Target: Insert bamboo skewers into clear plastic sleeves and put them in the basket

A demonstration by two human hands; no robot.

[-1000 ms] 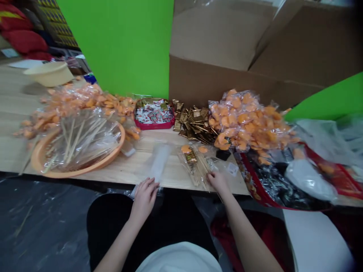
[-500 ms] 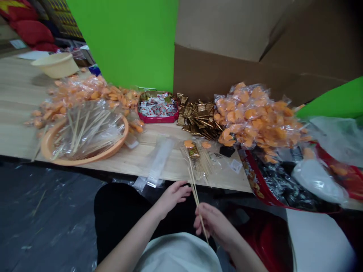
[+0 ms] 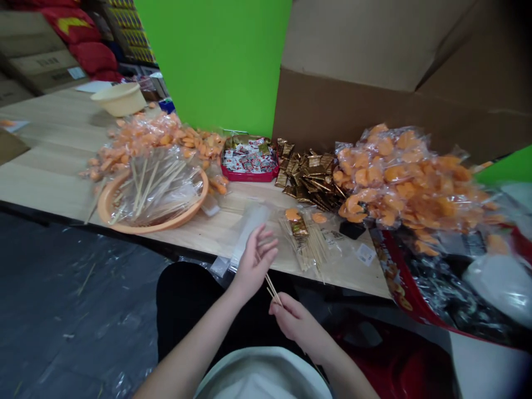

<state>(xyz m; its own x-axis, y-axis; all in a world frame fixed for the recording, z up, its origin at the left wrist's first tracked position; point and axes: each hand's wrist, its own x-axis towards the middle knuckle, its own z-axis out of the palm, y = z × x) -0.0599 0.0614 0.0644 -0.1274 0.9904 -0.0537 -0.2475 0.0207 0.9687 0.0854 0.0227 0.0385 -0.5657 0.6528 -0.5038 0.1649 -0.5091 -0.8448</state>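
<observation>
My right hand (image 3: 288, 317) is closed around a few thin wooden sticks (image 3: 271, 288) over my lap, just off the table's front edge. Their upper ends run up to my left hand (image 3: 254, 266), whose fingers are apart and a little bent; it seems to touch the tips without gripping them. Beneath and beside that hand lie clear plastic sleeves (image 3: 251, 217). To its right are more wooden sticks (image 3: 312, 250) on clear plastic, with a gold sachet (image 3: 299, 228) and an orange piece (image 3: 292, 214) over them.
An orange basket (image 3: 108, 206) at left holds bagged sticks. Behind it lie orange pieces in clear bags (image 3: 149, 130). A pink tray (image 3: 249, 175) of small packets, gold sachets (image 3: 310, 176) and another orange heap (image 3: 394, 174) line the back. A red box (image 3: 393, 271) stands at right.
My left hand has moved up over the sleeves, to the sticks' upper ends. The sticks in my right hand now lean left. The view has shifted left.
</observation>
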